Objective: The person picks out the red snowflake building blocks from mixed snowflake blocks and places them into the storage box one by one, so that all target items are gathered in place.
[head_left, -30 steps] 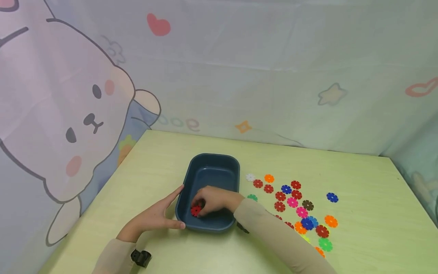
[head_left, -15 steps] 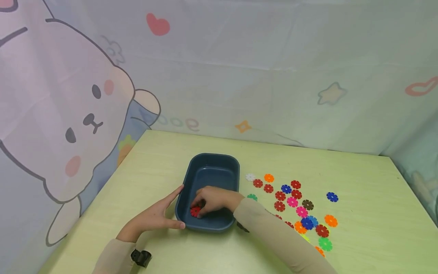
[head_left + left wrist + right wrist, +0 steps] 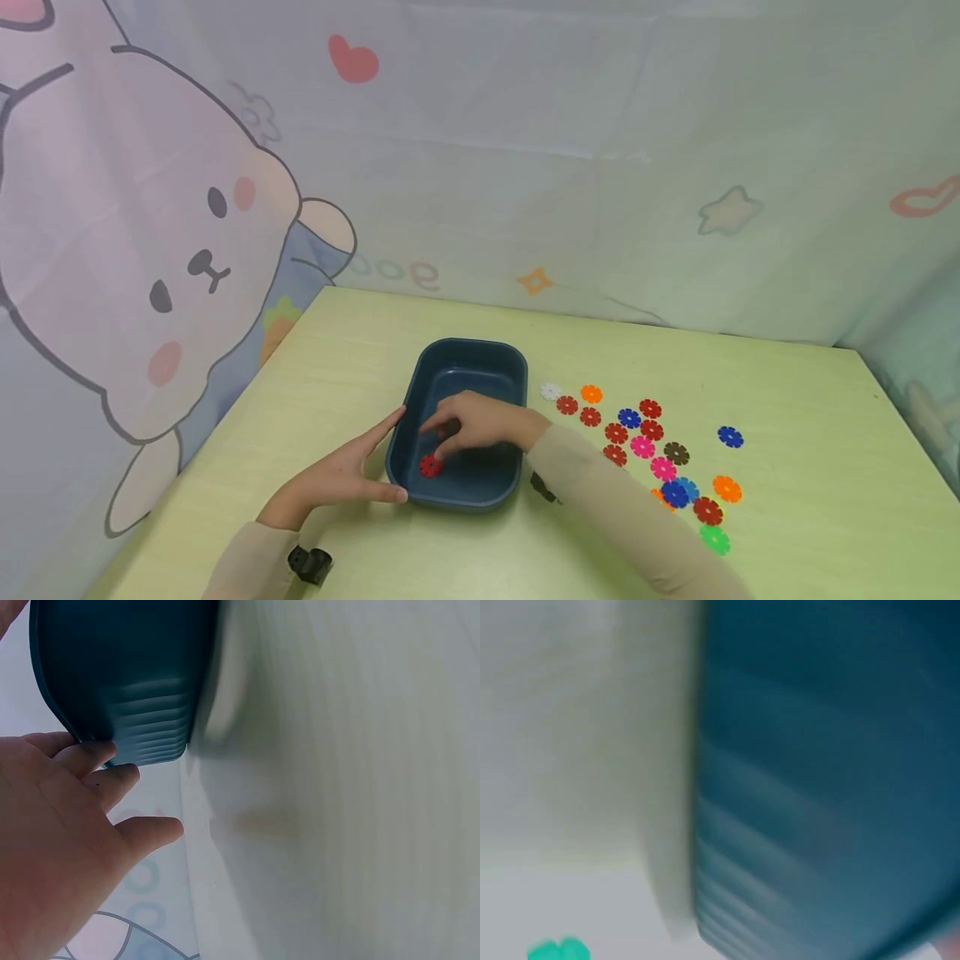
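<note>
A dark blue rectangular basin [image 3: 470, 379] stands on the table, and a red notched disc [image 3: 431, 466] lies on its floor. My left hand [image 3: 333, 477] rests against the basin's left side, thumb at the near corner and forefinger at the rim. The left wrist view shows that hand's fingers [image 3: 112, 784] fairly straight and spread along the basin's wall. Over the inside of the basin, my right hand [image 3: 483, 419] has its forefinger and thumb apart, the thumb tip right by the red disc. A dark reddish patch shows between these fingers. The right wrist view is blurred and shows the basin's outer wall [image 3: 817, 825].
Right of the basin, several notched discs in red, blue, pink, orange, green, brown and white are scattered, among them a blue disc [image 3: 731, 437] off to the right. The right sleeve [image 3: 615, 508] hides some. A printed cloth [image 3: 480, 167] hangs behind the table [image 3: 810, 467].
My right hand has risen a little from the basin's floor, and its forefinger and thumb have parted. The red disc stays on the floor. My left hand keeps its place.
</note>
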`<state>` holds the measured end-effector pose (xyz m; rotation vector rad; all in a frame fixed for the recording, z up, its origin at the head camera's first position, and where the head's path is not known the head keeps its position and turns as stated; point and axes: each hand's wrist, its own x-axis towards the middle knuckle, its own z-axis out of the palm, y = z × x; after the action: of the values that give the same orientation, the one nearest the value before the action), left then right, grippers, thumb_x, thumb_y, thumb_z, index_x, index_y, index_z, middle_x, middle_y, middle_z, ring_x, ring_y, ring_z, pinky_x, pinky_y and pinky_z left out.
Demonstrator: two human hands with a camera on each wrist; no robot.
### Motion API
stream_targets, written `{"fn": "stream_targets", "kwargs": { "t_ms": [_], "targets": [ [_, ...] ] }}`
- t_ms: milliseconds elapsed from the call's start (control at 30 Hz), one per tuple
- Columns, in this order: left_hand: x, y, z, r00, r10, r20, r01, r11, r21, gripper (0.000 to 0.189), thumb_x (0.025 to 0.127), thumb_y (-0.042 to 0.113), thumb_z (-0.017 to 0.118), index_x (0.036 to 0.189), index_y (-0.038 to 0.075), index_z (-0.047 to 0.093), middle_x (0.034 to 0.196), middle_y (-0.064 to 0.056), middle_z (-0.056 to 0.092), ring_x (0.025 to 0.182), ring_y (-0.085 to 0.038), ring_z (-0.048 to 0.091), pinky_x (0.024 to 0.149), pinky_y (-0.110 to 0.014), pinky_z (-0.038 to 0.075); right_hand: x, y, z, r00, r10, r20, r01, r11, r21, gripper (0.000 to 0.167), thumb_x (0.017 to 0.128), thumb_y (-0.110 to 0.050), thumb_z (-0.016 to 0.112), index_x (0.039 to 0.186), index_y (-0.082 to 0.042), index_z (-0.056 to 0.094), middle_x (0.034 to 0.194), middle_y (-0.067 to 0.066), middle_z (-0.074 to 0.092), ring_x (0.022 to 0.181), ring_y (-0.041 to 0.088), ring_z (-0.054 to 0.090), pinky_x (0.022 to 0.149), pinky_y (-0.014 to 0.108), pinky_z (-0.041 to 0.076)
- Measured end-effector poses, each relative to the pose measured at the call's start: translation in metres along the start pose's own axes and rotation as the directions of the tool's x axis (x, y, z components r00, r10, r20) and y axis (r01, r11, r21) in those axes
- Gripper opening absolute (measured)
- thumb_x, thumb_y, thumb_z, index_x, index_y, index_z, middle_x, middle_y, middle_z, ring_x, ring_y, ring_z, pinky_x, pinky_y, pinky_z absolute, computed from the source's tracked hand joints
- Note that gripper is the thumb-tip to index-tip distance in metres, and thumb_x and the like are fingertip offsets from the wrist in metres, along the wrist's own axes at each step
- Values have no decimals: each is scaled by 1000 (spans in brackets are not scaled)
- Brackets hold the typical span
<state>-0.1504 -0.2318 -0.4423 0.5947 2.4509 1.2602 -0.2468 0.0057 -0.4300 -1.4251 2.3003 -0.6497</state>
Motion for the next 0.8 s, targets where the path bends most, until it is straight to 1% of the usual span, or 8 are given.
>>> {"fn": "stream_targets", "kwargs": {
  "t_ms": [100, 267, 400, 567, 700, 800],
  "targets": [
    [1, 1, 0, 1000, -8, 2, 8, 1000, 0, 108, 79, 30, 80, 156, 11, 8, 160, -17, 9, 145, -41, 12, 108, -67, 20, -9, -2, -13, 1000, -12, -29, 12, 1000, -2, 43, 85, -25, 76, 124, -9, 67, 90, -1, 62, 85, 14, 55, 76, 19, 44],
    [-1, 0, 0, 1000, -19, -4, 19, 1000, 2, 109, 78, 31, 81, 156, 10, 8, 160, -18, 10, 145, -41, 13, 108, -66, 20, -27, -3, -35, 997, -15, -71, 15, 1000, 3, 44, 85, -26, 75, 124, -9, 66, 95, 4, 63, 91, 23, 57, 83, 28, 47],
    [-1, 0, 0, 1000, -14, -3, 14, 1000, -8, 109, 78, 31, 81, 156, 11, 7, 161, -16, 9, 145, -40, 11, 109, -65, 19, -45, 1, -54, 994, 3, -108, -2, 1000, 6, 42, 85, -26, 75, 123, -11, 65, 96, -1, 60, 94, 26, 57, 84, 33, 48],
    [-1, 1, 1, 1000, -13, -3, 13, 1000, -6, 110, 78, 31, 81, 157, 11, 7, 161, -16, 8, 146, -40, 10, 109, -65, 19, -71, 10, -73, 985, 73, -156, -64, 996, 64, 42, 84, -25, 76, 122, -11, 66, 101, -4, 60, 98, 24, 57, 85, 34, 48],
    [-1, 1, 1, 1000, -13, -2, 13, 1000, -1, 110, 78, 31, 81, 157, 12, 6, 161, -15, 8, 146, -39, 10, 109, -65, 19, -91, 21, -81, 968, 129, -215, -115, 990, 79, 42, 83, -27, 77, 121, -12, 66, 106, -3, 62, 97, 17, 55, 85, 35, 48],
    [-1, 1, 1, 1000, -13, -3, 13, 1000, 5, 110, 78, 30, 81, 157, 11, 6, 161, -16, 8, 146, -39, 10, 109, -65, 19, -103, 32, -84, 953, 159, -257, -140, 986, 90, 40, 83, -28, 77, 119, -12, 67, 107, -2, 63, 97, 16, 55, 84, 36, 48]
  ]
}}
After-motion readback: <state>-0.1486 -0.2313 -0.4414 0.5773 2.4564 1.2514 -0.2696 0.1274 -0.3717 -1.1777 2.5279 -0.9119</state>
